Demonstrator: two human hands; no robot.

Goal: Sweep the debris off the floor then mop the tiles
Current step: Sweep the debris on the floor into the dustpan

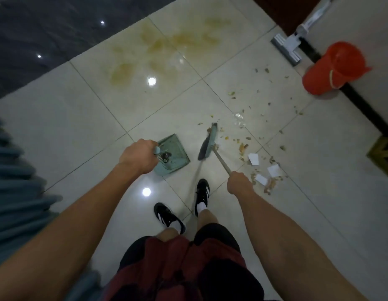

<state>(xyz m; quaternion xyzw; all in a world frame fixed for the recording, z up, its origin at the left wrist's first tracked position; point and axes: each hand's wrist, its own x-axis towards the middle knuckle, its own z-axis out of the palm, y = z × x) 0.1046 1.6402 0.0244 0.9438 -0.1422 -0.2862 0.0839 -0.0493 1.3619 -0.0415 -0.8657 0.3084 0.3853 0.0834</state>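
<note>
Pale floor tiles (80, 131) are strewn with debris (254, 146) right of the dustpan (174, 153). The dustpan's handle is gripped by the left hand (137, 156); the broom (208, 142), just right of it, is gripped by the right hand (239, 183).

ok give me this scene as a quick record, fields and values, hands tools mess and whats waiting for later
left hand: left hand grips the dustpan handle
dustpan: teal dustpan on the tiles, a dark clump inside
right hand: right hand grips the broom stick
broom: broom head on the floor, left of the litter
debris: debris of crumbs and white paper scraps, unswept
stain: yellow stain on the far tiles
mop: flat mop by the wall
bucket: orange bucket beside the mop
</note>
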